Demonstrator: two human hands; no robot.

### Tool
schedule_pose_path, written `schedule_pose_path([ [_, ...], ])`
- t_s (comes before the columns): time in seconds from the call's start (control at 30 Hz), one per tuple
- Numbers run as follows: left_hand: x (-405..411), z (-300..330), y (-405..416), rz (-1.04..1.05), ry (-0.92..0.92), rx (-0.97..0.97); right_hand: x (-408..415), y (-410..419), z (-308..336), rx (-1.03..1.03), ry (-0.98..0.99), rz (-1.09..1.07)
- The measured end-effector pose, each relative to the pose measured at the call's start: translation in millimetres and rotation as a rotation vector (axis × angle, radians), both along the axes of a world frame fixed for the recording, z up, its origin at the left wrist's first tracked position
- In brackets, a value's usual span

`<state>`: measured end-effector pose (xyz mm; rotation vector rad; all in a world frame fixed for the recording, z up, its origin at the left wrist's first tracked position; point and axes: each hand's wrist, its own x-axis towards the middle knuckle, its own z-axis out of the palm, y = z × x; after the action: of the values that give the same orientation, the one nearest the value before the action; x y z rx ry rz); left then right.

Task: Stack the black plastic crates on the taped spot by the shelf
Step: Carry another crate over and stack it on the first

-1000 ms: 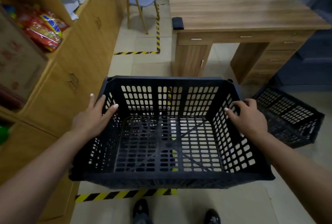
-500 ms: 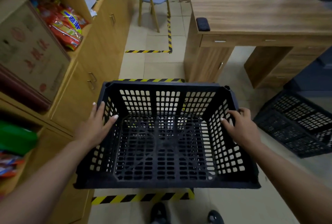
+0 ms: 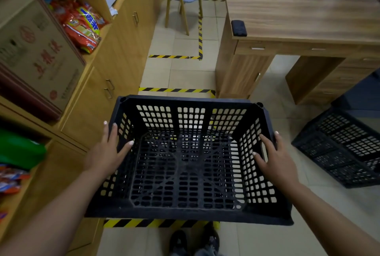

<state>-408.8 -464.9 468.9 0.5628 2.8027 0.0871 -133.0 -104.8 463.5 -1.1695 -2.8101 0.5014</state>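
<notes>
Head view, hands (image 3: pixel 107 153) (image 3: pixel 276 157) on crate (image 3: pixel 185 173), label unreadable

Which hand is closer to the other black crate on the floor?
Right. The right hand is on the held crate's side facing the floor crate; the left hand is on the far side.

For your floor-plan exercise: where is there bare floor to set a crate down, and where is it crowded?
Bare tile lies between the two striped tape lines ahead, bordered by the cabinet and the desk. The right side is crowded: a second crate sits by the desk. The held crate hides the floor beneath it.
</notes>
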Motion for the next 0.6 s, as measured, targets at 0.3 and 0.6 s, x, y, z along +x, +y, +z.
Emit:
schedule_pose_path([
  [0.3,20,1,-3,0.131,0.001,0.070,7,-3,0,-0.090,-0.007,0.011],
  [0.6,5,4,2,0.260,-0.098,0.409,-4,-3,6,-0.153,0.045,-0.038],
])
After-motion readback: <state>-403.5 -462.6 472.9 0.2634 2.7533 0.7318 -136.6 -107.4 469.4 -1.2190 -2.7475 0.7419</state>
